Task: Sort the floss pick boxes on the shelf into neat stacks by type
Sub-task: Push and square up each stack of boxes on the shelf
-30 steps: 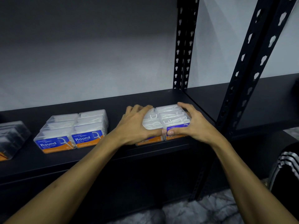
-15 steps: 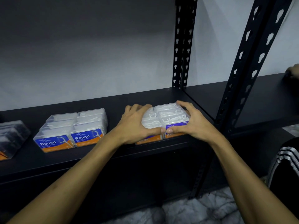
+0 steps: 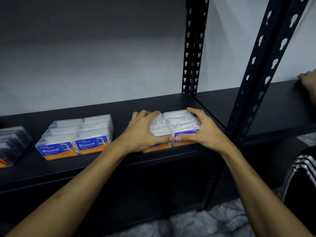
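Both hands are on a block of clear floss pick boxes (image 3: 177, 124) near the right end of a black shelf (image 3: 119, 106). The left hand (image 3: 143, 132) curls round the block's left side and the right hand (image 3: 201, 132) round its right side, fingers over the top and thumbs pressed to the front labels, the two thumb tips meeting in the middle. This block is two boxes wide; purple and orange labels show at the front, and how many rows deep it runs I cannot tell under the fingers. Its front edge sits just at the shelf's lip, and its right side is near the seam where the next shelf (image 3: 273, 108) begins, beside a slotted black upright (image 3: 266, 69). A second upright (image 3: 193, 48) stands at the back against the pale wall. Behind the block bare shelf runs back to the wall, and to its left a strip of bare shelf separates it from another block of boxes labelled Round (image 3: 75, 137), two wide and three rows deep, with blue and orange labels, set a little back from the lip. Further left, at the frame's edge, lies a darker group of boxes (image 3: 12, 144), cut off so I cannot count them. On the neighbouring shelf another person's hand (image 3: 309, 81) rests at the far right, above a striped sleeve (image 3: 302, 165).
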{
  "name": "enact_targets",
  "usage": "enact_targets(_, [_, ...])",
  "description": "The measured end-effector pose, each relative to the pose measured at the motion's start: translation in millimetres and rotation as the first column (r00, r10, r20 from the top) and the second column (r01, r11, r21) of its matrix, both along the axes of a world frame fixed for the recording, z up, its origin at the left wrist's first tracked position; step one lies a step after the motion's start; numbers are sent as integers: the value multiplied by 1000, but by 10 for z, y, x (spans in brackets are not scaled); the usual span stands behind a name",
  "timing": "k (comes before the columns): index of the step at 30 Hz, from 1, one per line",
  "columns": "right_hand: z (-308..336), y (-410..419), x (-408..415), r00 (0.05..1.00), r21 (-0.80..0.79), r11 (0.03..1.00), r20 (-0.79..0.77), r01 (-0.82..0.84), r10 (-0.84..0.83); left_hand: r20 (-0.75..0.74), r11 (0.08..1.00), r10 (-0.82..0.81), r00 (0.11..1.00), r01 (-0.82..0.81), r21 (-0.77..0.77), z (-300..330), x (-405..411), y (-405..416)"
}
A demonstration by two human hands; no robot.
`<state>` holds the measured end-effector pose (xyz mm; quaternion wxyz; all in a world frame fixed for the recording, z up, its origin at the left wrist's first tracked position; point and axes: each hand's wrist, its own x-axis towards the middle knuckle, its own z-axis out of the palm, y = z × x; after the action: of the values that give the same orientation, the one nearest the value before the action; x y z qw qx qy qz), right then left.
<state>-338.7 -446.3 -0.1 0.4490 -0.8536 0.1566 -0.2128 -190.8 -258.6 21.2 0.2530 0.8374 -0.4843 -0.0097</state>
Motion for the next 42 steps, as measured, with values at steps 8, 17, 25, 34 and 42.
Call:
enact_targets(8, [-1, 1, -9, 1000, 14, 1000, -10, 3, -3, 8, 999, 2, 1000, -2, 32, 30, -4, 9])
enact_targets(17, [23, 26, -23, 999, 37, 999, -35, -7, 9, -33, 998, 0, 999, 2, 60, 53, -28, 6])
enact_targets(25, [73, 36, -39, 997, 125, 991, -45, -56, 62, -244, 985, -4, 970, -37, -166, 81, -59, 40])
enact_targets(34, [70, 165, 14, 998, 312, 949, 35, 34, -47, -754, 726, 45, 655, -540, -426, -189, -266, -7])
enact_targets(42, [43, 195, 79, 996, 262, 963, 45, 57, -72, -762, 679, 102, 639, -604, -416, -321, -235, -45])
